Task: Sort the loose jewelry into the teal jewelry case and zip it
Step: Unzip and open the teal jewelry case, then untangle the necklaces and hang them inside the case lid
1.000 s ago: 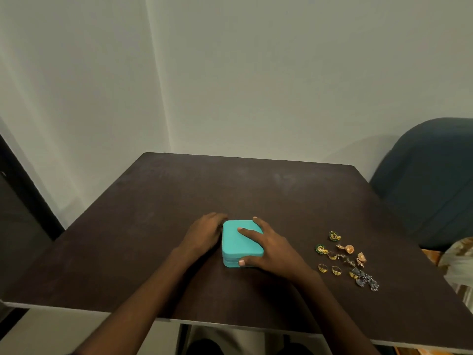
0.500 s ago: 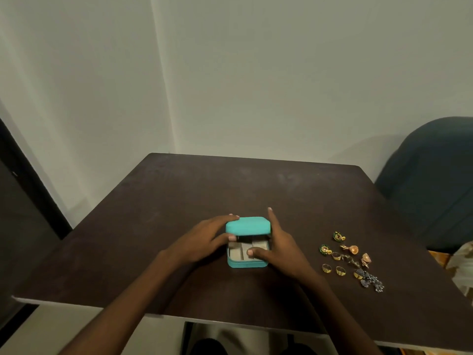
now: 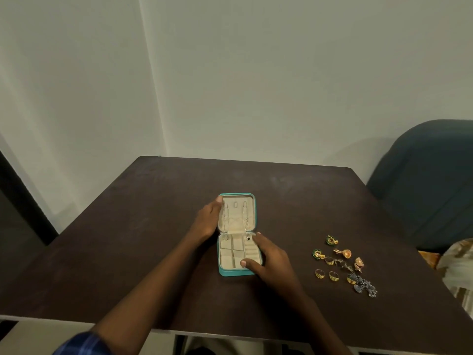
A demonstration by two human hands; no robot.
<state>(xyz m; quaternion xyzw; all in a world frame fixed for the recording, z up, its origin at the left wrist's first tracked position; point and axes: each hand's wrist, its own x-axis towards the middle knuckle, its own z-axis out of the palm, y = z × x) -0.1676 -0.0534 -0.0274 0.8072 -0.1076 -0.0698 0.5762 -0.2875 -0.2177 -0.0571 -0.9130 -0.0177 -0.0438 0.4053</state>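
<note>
Dark brown table (image 3: 128,252) now holds the teal case (image 3: 231,272) wide open; it was shut before. Left hand (image 3: 208,221) grips the lid's edge. Right hand (image 3: 268,260) clamps the base. Loose jewelry (image 3: 343,265) sits apart on the right, near the edge, with room between.

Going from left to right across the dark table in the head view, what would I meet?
Left hand on the lid's edge → open teal jewelry case with cream lining → right hand on the base → loose pile of gold and silver jewelry → dark blue chair beside the table.
</note>
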